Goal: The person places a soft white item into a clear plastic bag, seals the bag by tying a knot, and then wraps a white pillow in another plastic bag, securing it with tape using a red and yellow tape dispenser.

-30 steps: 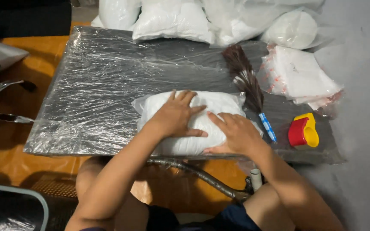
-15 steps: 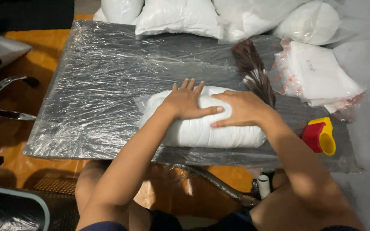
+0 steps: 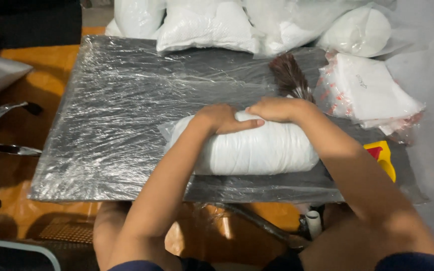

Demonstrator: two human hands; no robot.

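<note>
A white rolled cloth bundle in clear plastic (image 3: 257,150) lies on the film-covered dark table (image 3: 126,115), near its front edge. My left hand (image 3: 222,119) curls over the top back edge of the bundle, fingers closed on it. My right hand (image 3: 280,108) grips the same top edge just to the right, the two hands touching. Both forearms reach in from the bottom of the view and hide part of the bundle.
A brown bristle brush (image 3: 290,75) lies behind my right hand. A stack of white packets in red-trimmed bags (image 3: 372,93) sits at the right, a red-and-yellow tool (image 3: 383,155) by my right arm. White filled bags (image 3: 212,25) line the far edge. Metal chair legs (image 3: 6,113) stand left.
Both hands slid from flat on top of the bundle to its far upper edge and closed on it. The bundle now looks rounder and more tightly rolled.
</note>
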